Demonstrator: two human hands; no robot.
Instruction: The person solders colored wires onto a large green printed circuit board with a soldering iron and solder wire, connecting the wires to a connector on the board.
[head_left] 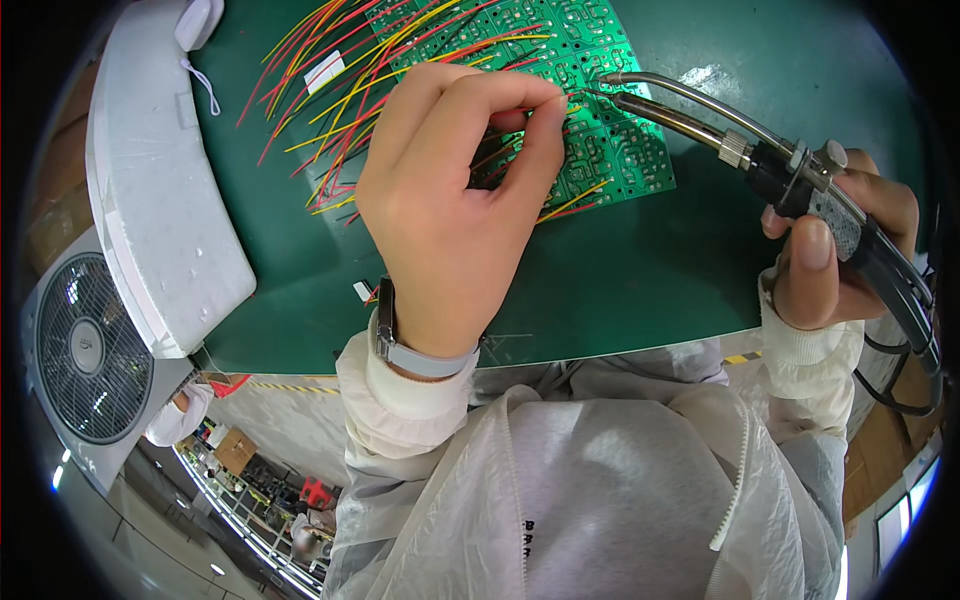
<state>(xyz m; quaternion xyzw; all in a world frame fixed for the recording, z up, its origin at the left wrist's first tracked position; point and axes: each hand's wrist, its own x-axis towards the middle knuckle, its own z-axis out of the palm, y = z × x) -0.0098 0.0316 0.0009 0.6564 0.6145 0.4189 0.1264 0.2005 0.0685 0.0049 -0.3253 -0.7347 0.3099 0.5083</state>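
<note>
Pinching a wire end between thumb and forefinger, your left hand [450,200] sits right over the green circuit board panel [600,120], fingers curled tight and closed on that lead at the board's middle rows. Your right hand [835,255] is wrapped shut around the soldering iron [800,175], its two metal tubes reaching left so the tip lands just beside your left fingertips. Keep that wire steady and pressed to its pad, and bring the tip in low, touching the joint and not your thumb: the gap between them looks very small. Rest your left wrist on the green bench mat [620,290] if you can, it steadies the pinch.

Around you, red and yellow wires [340,90] fan out from the board toward the upper left, some crossing under your left hand, so watch that loose leads don't drift under the hot tip. A white foam block [160,200] lies along the left edge of the bench, well apart from the work. Below it a grey box fan [90,360] stands off the bench. The iron's black cable [905,380] hangs at your right; keep it from dragging your aim.
</note>
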